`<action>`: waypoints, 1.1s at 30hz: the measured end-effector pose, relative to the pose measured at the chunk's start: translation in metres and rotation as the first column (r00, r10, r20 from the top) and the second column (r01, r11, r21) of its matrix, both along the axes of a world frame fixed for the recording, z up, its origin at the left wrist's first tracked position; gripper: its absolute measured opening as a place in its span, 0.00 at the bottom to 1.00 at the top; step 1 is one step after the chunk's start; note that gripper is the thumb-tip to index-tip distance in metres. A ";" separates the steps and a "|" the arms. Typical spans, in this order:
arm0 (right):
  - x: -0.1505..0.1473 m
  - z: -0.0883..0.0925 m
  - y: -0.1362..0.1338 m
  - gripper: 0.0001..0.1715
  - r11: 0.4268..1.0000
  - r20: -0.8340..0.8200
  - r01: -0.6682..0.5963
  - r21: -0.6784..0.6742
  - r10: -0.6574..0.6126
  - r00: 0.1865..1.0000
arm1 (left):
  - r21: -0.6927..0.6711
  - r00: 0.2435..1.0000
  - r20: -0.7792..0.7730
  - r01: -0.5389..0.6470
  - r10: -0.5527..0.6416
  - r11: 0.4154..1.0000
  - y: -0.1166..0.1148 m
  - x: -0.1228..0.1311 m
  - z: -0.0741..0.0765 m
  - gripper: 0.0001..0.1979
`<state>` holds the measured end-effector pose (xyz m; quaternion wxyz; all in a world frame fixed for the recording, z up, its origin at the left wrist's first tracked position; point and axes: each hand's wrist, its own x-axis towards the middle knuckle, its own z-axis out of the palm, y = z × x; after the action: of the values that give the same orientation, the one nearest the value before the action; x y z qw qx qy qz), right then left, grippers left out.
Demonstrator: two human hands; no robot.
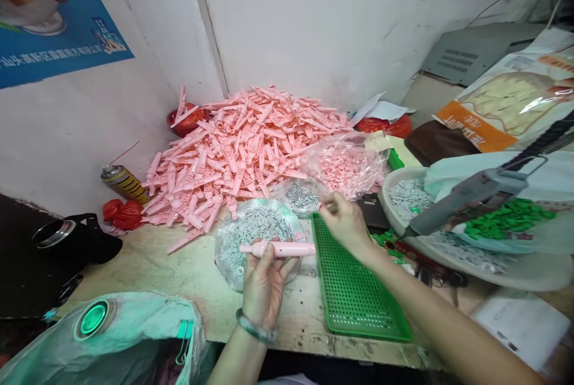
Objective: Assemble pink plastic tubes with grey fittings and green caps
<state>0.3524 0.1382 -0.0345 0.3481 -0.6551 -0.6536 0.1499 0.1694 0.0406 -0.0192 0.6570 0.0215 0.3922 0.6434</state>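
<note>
- Two hands: left hand (264, 289) at 6 o'clock, right hand (345, 223) at 4 o'clock.
- One tube (287, 248), at 6 o'clock.
- Three clear bags: cap bag (253, 226) at 7 o'clock, screw bag (302, 193) at 5 o'clock, part bag (347, 164) at 3 o'clock.
- One tray (354, 295), at 5 o'clock.
- One pile (242, 152) of pink parts, too many to count, at 10 o'clock.
- One can (123, 182), at 9 o'clock.
- One driver (466, 199), at 3 o'clock.

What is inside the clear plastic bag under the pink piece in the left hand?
The clear bag holds many small grey parts. The left hand and its pink piece cover the bag's near side, so its contents there cannot be seen.
</note>
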 end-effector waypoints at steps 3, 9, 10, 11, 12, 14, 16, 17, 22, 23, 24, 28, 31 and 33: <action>-0.016 0.000 -0.053 0.16 0.965 -0.398 -0.249 -0.080 0.198 0.896 | 0.062 0.998 -0.055 -0.038 0.042 0.997 0.002 0.005 -0.002 0.19; -0.018 0.001 -0.086 0.24 0.933 -0.826 -0.329 -0.144 0.070 0.560 | 0.096 0.993 -0.091 -0.059 0.068 0.994 -0.001 0.013 -0.004 0.23; -0.017 0.001 -0.087 0.25 0.940 -0.828 -0.311 -0.143 0.058 0.557 | 0.099 0.993 -0.093 -0.065 0.074 0.993 -0.002 0.014 -0.004 0.24; -0.017 0.001 -0.087 0.25 0.945 -0.828 -0.296 -0.141 0.052 0.559 | 0.103 0.992 -0.094 -0.070 0.079 0.992 -0.003 0.015 -0.003 0.25; -0.018 0.001 -0.089 0.25 0.949 -0.824 -0.284 -0.139 0.048 0.564 | 0.107 0.992 -0.096 -0.072 0.082 0.992 -0.004 0.016 -0.003 0.25; -0.021 0.001 -0.095 0.23 0.955 -0.810 -0.264 -0.135 0.047 0.585 | 0.118 0.991 -0.110 -0.067 0.080 0.991 -0.008 0.018 -0.002 0.25; -0.026 0.001 -0.105 0.20 0.964 -0.786 -0.236 -0.121 0.053 0.617 | 0.136 0.984 -0.158 -0.064 0.085 0.989 -0.013 0.021 -0.001 0.25; -0.027 0.000 -0.110 0.18 0.969 -0.769 -0.221 -0.109 0.058 0.636 | 0.148 0.976 -0.198 -0.061 0.090 0.987 -0.016 0.023 -0.001 0.25; -0.007 -0.004 -0.103 0.15 0.942 -0.379 -0.307 -0.137 0.236 0.895 | 0.163 0.911 -0.410 0.037 0.034 0.986 -0.017 0.025 -0.003 0.26; 0.003 -0.005 -0.093 0.15 0.938 -0.154 -0.297 -0.180 0.272 0.950 | 0.141 0.906 -0.424 0.088 -0.020 0.986 -0.015 0.025 -0.003 0.27; 0.013 -0.005 -0.082 0.17 0.948 0.112 -0.241 -0.206 0.268 0.957 | 0.116 0.902 -0.424 0.143 -0.081 0.983 -0.013 0.025 -0.003 0.28; 0.041 -0.009 -0.038 0.18 0.971 0.594 0.053 -0.232 0.098 0.798 | 0.044 0.908 -0.311 0.308 -0.280 0.950 -0.009 0.025 0.000 0.32; 0.041 -0.015 -0.025 0.17 0.962 0.614 0.084 -0.261 0.098 0.783 | -0.010 0.914 -0.148 0.380 -0.377 0.925 -0.011 0.026 0.002 0.25; 0.038 -0.019 -0.025 0.16 0.956 0.613 0.091 -0.279 0.104 0.783 | -0.026 0.911 -0.058 0.407 -0.407 0.913 -0.013 0.025 0.002 0.17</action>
<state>0.3905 0.1131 -0.0531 0.0117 -0.7097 -0.7040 0.0226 0.1946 0.0279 -0.0167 0.7641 0.1184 0.4038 0.4890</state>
